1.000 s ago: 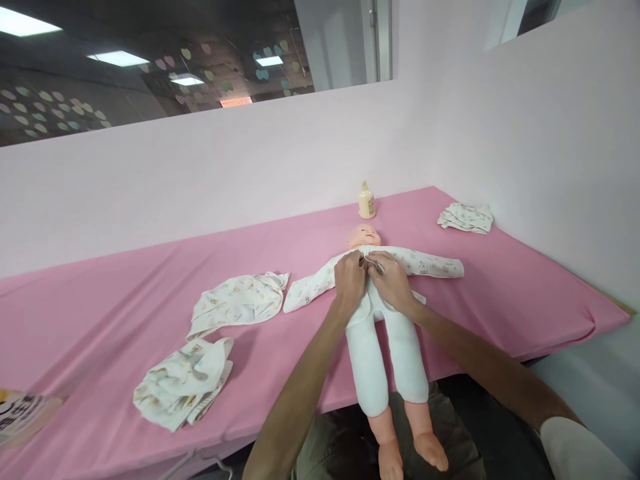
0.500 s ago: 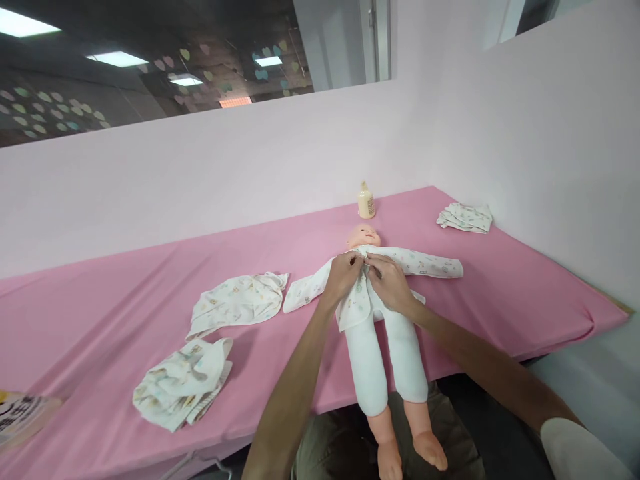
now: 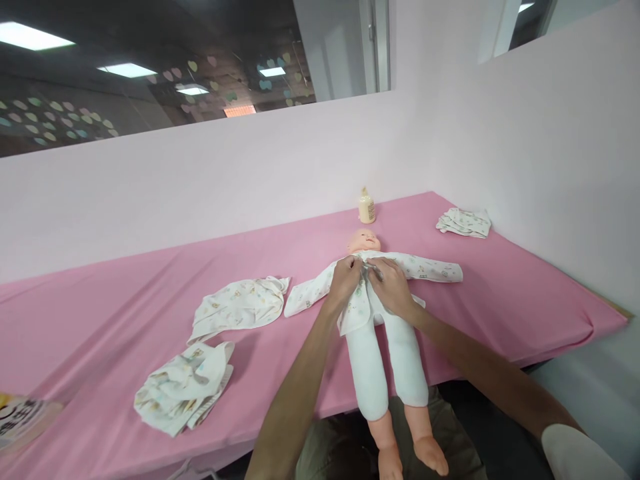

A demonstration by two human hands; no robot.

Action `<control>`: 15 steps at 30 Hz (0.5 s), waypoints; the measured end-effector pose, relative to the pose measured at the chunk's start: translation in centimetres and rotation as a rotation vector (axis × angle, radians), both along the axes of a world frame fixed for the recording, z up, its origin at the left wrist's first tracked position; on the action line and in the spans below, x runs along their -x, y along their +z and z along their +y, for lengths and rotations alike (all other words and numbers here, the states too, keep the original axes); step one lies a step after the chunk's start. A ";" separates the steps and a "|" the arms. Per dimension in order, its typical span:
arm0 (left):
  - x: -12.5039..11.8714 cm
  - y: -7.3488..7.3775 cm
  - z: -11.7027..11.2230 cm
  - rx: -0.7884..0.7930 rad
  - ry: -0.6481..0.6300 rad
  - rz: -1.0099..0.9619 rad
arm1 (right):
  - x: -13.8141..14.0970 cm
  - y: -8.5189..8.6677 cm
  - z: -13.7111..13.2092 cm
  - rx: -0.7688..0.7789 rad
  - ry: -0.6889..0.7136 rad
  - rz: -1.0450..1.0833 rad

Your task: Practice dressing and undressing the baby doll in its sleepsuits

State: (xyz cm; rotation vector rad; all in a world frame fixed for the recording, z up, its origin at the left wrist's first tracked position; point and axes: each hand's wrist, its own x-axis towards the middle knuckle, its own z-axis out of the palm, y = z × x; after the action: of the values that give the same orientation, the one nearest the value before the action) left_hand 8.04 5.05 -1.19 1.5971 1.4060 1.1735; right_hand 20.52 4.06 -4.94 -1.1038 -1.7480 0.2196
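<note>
A baby doll (image 3: pixel 387 363) lies on its back, its head toward the wall and its feet past the table's front edge. It wears a white printed baby shirt (image 3: pixel 430 267) with both sleeves stretched out sideways. At the upper chest my left hand (image 3: pixel 346 279) is closed, fingertips pinching the shirt's front edge. Beside it my right hand (image 3: pixel 390 283) also pinches the shirt's front, the fingertips of both hands nearly meeting below the neck. Whatever small fastening may lie between the fingers is hidden. Below the hands the shirt hangs partly apart.
A pink sheet (image 3: pixel 125 307) covers the table. Printed cloths lie left of the doll, one spread (image 3: pixel 243 303) and one bunched (image 3: pixel 185 387). A cream pump bottle (image 3: pixel 367 207) stands beyond its head. Folded cloth (image 3: pixel 465 222) lies at the right wall, a printed packet (image 3: pixel 25 420) far left.
The view has tipped up slightly, so everything sits a little lower. Both hands stay at the shirt's neck front, with only small finger shifts.
</note>
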 end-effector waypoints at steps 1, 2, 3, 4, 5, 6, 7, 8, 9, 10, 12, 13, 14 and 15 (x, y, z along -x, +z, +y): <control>0.0 0.2 -0.1 0.009 -0.004 0.011 | -0.1 0.0 -0.1 0.003 0.003 -0.007; 0.1 0.4 -0.2 0.014 -0.014 0.035 | -0.2 0.0 -0.2 0.012 0.002 -0.016; 0.2 0.5 -0.5 0.014 -0.027 0.073 | -0.4 0.0 -0.3 0.027 -0.009 -0.029; 0.4 0.6 -0.9 0.004 -0.033 0.130 | -0.6 0.0 -0.6 0.043 -0.026 -0.046; 0.5 0.7 -1.5 -0.024 -0.020 0.202 | -0.9 -0.1 -0.8 0.056 -0.047 -0.067; 0.6 0.6 -2.2 -0.073 0.010 0.284 | -1.2 -0.2 -1.2 0.064 -0.069 -0.090; 0.6 0.5 -3.0 -0.138 0.051 0.374 | -1.6 -0.3 -1.5 0.064 -0.088 -0.111; 0.6 0.2 -3.9 -0.211 0.096 0.469 | -1.9 -0.5 -1.9 0.055 -0.107 -0.127; 0.5 -0.1 -4.8 -0.278 0.132 0.565 | -2.1 -0.6 -2.3 0.040 -0.129 -0.141; 0.3 -0.4 -5.7 -0.330 0.155 0.659 | -2.3 -0.7 -2.6 0.021 -0.156 -0.149; -0.2 -0.9 -7.2 -0.372 0.156 0.840 | -2.5 -0.8 -3.3 -0.005 -0.203 -0.170; -0.5 -1.1 -7.7 -0.372 0.152 0.922 | -2.5 -0.7 -3.6 0.000 -0.210 -0.190; -0.7 -1.2 -8.2 -0.362 0.148 0.998 | -2.5 -0.6 -3.8 0.024 -0.205 -0.215; -1.0 -1.2 -8.5 -0.348 0.146 1.065 | -2.4 -0.4 -3.9 0.063 -0.193 -0.241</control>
State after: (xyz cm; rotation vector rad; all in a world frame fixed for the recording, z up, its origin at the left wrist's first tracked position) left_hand 9.01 -3.42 -2.35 2.6047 2.0398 0.6271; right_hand 22.96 0.12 -5.38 -1.3823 -1.8405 0.0227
